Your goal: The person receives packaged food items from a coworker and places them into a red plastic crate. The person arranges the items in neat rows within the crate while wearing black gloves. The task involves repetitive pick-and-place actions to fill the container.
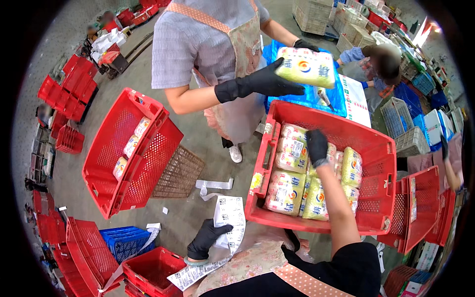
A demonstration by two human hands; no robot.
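Observation:
My gloved left hand grips a long strip of printed labels, which hangs in loops across my floral apron. My right hand, in a black glove and slightly blurred, reaches into a red perforated plastic crate. It is over the plastic-wrapped packages inside; its fingertips are hidden against them. One pale yellow-green package lies closest below my right wrist. Another package, left of that hand, bears a printed label. Several such packages sit in rows in the crate.
Across from me a co-worker's black-gloved hands hold a similar package above blue plastic sheeting. A tilted red crate with packages stands left, beside a brown woven basket. Red crates are stacked lower left. Label backing lies on the floor.

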